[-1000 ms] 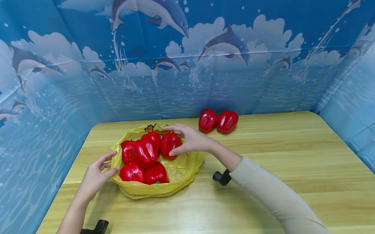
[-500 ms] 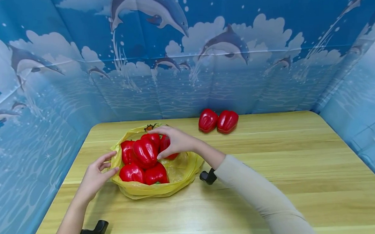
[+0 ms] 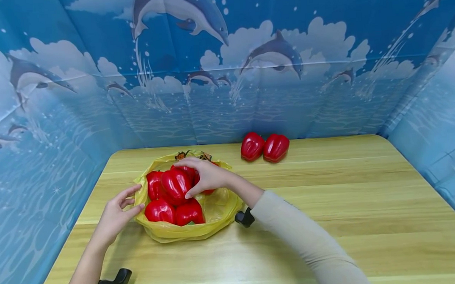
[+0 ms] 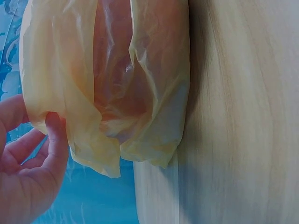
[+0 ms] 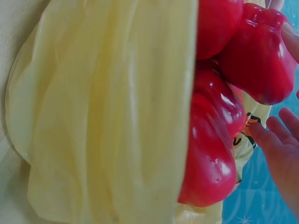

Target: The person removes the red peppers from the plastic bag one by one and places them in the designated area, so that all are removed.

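A yellow plastic bag (image 3: 216, 227) lies wide open on the table, holding several glossy red bell peppers. My left hand (image 3: 114, 214) holds the bag's left rim, thumb on the outer plastic in the left wrist view and a finger (image 4: 14, 112) passing behind the edge. Over the peppers, my right hand (image 3: 210, 176) reaches in from the right. Its thumb lies at the side of the topmost bell pepper (image 3: 174, 186), while the fingers (image 5: 285, 126) stay apart from it in the right wrist view. Part of the peppers behind is hidden by this hand.
Two more red bell peppers, a left one (image 3: 252, 146) and a right one (image 3: 276, 148), sit side by side at the table's back edge. A dolphin-print curtain (image 3: 226, 108) surrounds the wooden table (image 3: 348, 196) at the back and sides.
My right hand has moved left across the bag, from the bell pepper on the right to the topmost one. The left hand stays at the rim.
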### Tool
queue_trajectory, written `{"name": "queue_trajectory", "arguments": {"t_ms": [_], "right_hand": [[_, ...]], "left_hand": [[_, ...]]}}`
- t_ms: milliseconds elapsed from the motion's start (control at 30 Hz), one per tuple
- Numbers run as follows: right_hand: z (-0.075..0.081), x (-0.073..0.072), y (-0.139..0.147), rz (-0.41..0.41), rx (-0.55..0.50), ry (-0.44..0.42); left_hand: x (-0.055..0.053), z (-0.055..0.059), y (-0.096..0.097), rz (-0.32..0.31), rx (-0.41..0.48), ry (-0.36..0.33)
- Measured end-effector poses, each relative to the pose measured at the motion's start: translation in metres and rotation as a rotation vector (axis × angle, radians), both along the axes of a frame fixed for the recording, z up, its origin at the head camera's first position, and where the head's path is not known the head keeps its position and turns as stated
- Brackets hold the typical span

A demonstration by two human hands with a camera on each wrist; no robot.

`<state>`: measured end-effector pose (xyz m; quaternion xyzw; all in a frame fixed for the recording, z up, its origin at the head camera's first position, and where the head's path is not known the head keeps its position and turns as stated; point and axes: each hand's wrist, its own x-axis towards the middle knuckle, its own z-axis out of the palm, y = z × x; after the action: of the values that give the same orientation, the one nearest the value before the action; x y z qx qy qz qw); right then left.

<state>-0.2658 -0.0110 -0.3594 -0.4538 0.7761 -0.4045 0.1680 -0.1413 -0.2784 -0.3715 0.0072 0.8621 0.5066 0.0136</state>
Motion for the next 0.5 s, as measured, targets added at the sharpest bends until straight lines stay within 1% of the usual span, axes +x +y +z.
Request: {"name": "queue_trajectory", "arguments": {"t_ms": [200, 500], "right_hand": [[-0.0032, 0.0017, -0.0034, -0.021, 0.041, 0.004], [-0.0077, 0.0038, -0.0069, -0.035, 0.043, 0.010]], "left_hand": [[0.0011, 0.0002, 0.0000, 0.000, 0.007, -0.003], [0.0008, -0.0002, 0.0005, 0.000, 0.000, -0.008]]}}
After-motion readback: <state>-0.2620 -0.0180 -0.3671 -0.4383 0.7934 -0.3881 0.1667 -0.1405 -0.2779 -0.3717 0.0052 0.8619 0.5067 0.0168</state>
